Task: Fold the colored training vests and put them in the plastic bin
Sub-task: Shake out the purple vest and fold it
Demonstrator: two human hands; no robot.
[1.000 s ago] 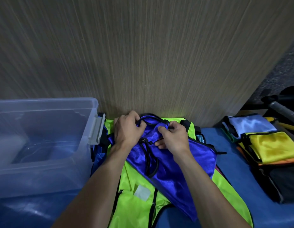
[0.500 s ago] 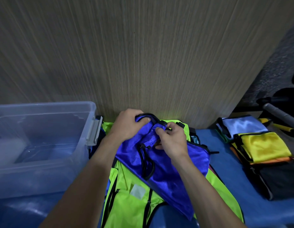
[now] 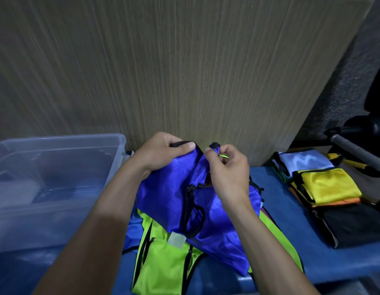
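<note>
Both hands have risen since a second ago, lifting the top of the blue vest (image 3: 167,199) off the neon green vest (image 3: 163,265), which lies on the blue table (image 3: 291,237). Left hand (image 3: 163,152) grips one black-trimmed shoulder strap with thumb on top and fingers curled under, while the right hand (image 3: 227,169) pinches the other strap between thumb and forefinger. To the left stands the clear plastic bin (image 3: 57,167); a stack of folded vests (image 3: 327,188) sits well apart at the right.
</note>
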